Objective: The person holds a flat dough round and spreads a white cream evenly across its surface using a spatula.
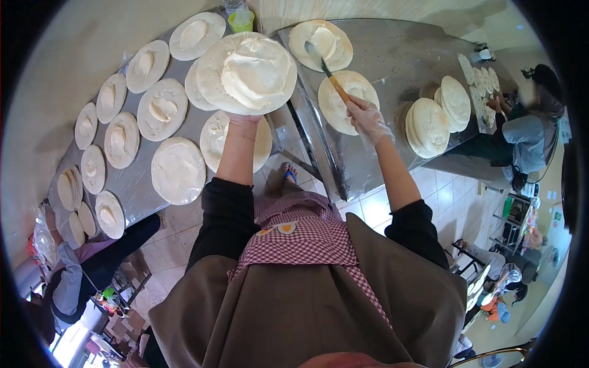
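Note:
My left hand (245,118) is under a stack of flat round breads (211,80), holding it up over the left table; a thick layer of white cream (254,70) lies on top. In my gloved right hand (367,118) is a spatula (336,86) with an orange handle, its blade over a cream-topped round (320,42) at the back of the right table. Below the spatula and right hand lies a plain round (343,101). Near my left forearm rests another round with cream (261,144).
Several cream-topped rounds (162,109) cover the left table (138,199). Bread stacks (427,127) stand on the right table (392,55). A yellow-green cup (241,21) is at the back. One person works at far left (70,279), another at far right (527,138).

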{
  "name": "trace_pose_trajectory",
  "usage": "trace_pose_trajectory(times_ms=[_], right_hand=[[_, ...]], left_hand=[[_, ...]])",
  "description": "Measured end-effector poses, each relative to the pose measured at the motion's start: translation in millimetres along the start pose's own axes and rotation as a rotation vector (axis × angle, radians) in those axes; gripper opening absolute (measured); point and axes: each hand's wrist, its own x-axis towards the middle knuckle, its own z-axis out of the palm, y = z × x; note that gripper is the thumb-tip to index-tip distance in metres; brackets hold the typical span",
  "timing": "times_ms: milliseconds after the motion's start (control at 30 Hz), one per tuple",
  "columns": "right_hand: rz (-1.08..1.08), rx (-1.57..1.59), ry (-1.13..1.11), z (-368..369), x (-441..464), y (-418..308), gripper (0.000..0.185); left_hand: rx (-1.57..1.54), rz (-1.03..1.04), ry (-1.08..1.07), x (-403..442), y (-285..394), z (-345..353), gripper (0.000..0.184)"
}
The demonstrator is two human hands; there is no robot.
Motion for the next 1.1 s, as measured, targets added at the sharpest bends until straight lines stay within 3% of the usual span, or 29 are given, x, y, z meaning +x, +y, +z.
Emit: trace_pose_trajectory(times_ms=[67,167,300,367,500,533,633,767,900,967,1100], right_hand=[[0.051,0.497,-0.063,5,-36,-22,0.049],[0.022,0.583,-0.038,21,-70,-37,0.049],[-0.044,0.56,-0.054,51,-118,-63,0.043],[-0.175,0.394,0.03,69,-134,-62,0.039],[-0.225,0.232,0.151,107,-158,-52,0.033],[-0.248,0.11,0.208,116,-165,-55,0.032],[-0.34,0.154,0.228,139,-182,-63,0.032],[-0.293,0.097,0.264,155,-198,-83,0.034],[-0.316,0.112,0.257,157,-212,-100,0.034],[-0.138,0.159,0.172,156,-223,-117,0.033],[-0.243,0.199,0.196,167,-228,-112,0.034]], left_hand=[[-0.027,0.009,-0.02,-3,1,3,0.063],[-0.088,0.02,-0.052,-10,4,10,0.063],[-0.261,-0.003,-0.157,-22,18,17,0.064],[-0.439,-0.081,-0.28,-28,28,17,0.064],[-0.485,-0.096,-0.301,-39,35,10,0.066],[-0.433,-0.066,-0.267,-40,35,11,0.066],[-0.292,0.014,-0.18,-37,28,19,0.066],[-0.019,0.12,-0.08,-26,14,18,0.064],[-0.002,0.183,-0.086,-24,9,18,0.061],[0.26,0.27,-0.007,-31,7,26,0.059],[0.341,0.23,0.014,-45,9,39,0.063]])
